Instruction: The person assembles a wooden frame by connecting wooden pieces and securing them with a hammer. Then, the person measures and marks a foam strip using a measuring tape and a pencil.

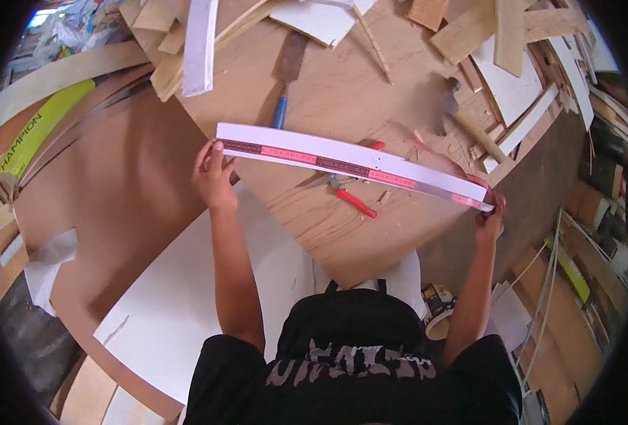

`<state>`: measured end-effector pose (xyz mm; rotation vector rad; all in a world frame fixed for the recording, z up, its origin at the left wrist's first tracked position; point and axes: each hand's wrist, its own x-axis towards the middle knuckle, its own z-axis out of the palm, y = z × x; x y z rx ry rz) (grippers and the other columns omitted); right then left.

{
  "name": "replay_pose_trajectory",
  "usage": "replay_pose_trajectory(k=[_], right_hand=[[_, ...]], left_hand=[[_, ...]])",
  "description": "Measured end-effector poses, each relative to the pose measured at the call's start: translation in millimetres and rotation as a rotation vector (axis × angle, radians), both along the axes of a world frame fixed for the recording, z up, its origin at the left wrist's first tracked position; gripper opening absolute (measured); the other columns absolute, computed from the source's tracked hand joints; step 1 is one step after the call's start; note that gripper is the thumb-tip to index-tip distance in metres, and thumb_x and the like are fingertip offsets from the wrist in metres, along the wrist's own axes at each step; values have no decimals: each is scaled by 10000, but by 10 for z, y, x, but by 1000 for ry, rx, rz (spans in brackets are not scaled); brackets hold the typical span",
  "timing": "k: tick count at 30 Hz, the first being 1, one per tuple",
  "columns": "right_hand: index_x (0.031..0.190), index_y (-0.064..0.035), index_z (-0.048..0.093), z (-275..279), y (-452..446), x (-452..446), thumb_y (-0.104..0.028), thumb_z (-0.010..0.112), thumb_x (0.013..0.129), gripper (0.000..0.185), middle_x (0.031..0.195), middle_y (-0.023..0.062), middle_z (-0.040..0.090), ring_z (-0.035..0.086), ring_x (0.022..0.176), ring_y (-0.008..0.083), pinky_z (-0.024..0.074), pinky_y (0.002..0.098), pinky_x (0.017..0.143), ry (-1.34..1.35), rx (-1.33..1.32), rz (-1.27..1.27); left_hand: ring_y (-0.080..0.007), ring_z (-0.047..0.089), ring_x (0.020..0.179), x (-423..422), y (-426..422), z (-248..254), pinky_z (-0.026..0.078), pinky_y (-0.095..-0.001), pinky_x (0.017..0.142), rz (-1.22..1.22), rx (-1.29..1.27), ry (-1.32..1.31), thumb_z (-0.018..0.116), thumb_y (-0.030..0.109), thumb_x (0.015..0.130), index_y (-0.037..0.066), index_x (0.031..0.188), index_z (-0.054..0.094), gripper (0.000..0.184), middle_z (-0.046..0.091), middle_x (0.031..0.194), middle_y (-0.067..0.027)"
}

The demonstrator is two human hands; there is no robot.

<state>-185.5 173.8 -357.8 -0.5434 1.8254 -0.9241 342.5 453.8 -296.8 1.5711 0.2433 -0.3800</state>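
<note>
A long white strip of board (286, 137) is held up across the work table, sloping down to the right. Along its near edge runs a pink-and-black tape measure (342, 167). My left hand (216, 177) is closed at the left end, with the thumb pressing the tape against the strip. At the other end, my right hand (492, 219) grips strip and tape together. A loose red length of tape trails behind the strip near the right hand. Beneath the strip lie red-handled pliers (356, 204), partly hidden. Just beyond it is a blue-handled chisel (280, 112).
The wooden table (278, 212) has a corner pointing toward me. A hammer (478, 133) rests on its right side. Wood offcuts (470, 35) and white board pieces (512, 78) crowd the far edge. A large white sheet (179, 297) lies at lower left.
</note>
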Motion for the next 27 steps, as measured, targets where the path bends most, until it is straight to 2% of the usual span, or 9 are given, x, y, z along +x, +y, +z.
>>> replay_pose_trajectory(k=[5, 8, 12, 14, 15, 17, 18, 23, 27], right_hand=[[1193, -60, 640, -610, -11, -795, -306, 403, 1090, 357, 781, 4, 579, 461, 580, 106, 400, 250, 493, -539, 37, -374], [1115, -14, 638, -779, -6, -1215, -272, 460, 1070, 317, 784, 54, 595, 541, 681, 147, 445, 274, 583, -736, 8, -310], [1247, 0, 566, -893, -45, -1300, -240, 518, 1033, 325, 1009, 135, 654, 640, 875, 221, 520, 323, 698, -416, -109, 29], [1422, -12, 443, -297, -5, -703, -210, 575, 989, 494, 1294, 175, 575, 616, 1120, 295, 526, 387, 876, -501, 63, -602], [1422, -12, 443, -141, 111, -473, -210, 575, 989, 494, 1294, 175, 575, 616, 1120, 295, 526, 387, 876, -501, 66, -600], [1537, -64, 297, 72, 344, -53, -240, 614, 978, 666, 1428, 160, 471, 543, 1246, 321, 472, 453, 998, 50, -170, -144], [1537, -64, 297, 127, 414, 133, -240, 614, 978, 666, 1428, 160, 471, 543, 1246, 321, 472, 453, 998, 44, -170, -137], [1468, -45, 457, -3, 372, 385, -306, 619, 998, 561, 1451, 192, 475, 518, 1268, 335, 422, 427, 1033, 716, -566, 782], [1436, -32, 499, 69, 375, 600, -295, 615, 1007, 516, 1424, 166, 503, 467, 1341, 282, 412, 403, 1076, 728, -436, 742]], left_hand=[[-185, 660, 937, -67, -62, -18, 603, -362, 779, 14, 16, -117, 752, 119, 896, -15, 1228, 636, 376, 636, 1080, -77], [-198, 668, 987, -82, -61, -81, 614, -365, 789, 3, 40, -146, 746, 135, 906, 7, 1233, 654, 363, 621, 1130, -80], [-214, 668, 1034, -119, -38, -189, 628, -371, 787, -55, 70, -299, 714, 139, 934, -5, 1225, 667, 328, 618, 1173, -85], [-215, 668, 1041, -129, -27, -223, 631, -371, 782, -79, 93, -357, 705, 137, 941, -17, 1222, 666, 323, 623, 1188, -91], [-213, 666, 1035, -131, -29, -236, 628, -369, 793, -57, 48, -346, 700, 135, 945, -25, 1221, 663, 322, 621, 1206, -96], [-210, 665, 1030, -135, -14, -246, 625, -368, 804, -28, 5, -341, 696, 134, 949, -33, 1220, 659, 321, 619, 1224, -102], [-209, 665, 1021, -133, -5, -246, 620, -371, 811, -7, -35, -288, 700, 141, 948, -40, 1219, 657, 329, 630, 1194, -100], [-197, 665, 986, -113, -2, -150, 604, -378, 823, 59, -63, -143, 719, 164, 935, -57, 1182, 662, 336, 673, 1093, -97], [-180, 665, 962, -36, 55, -140, 593, -364, 809, 38, -144, -63, 749, 170, 906, -47, 1130, 678, 320, 692, 1051, -99]])
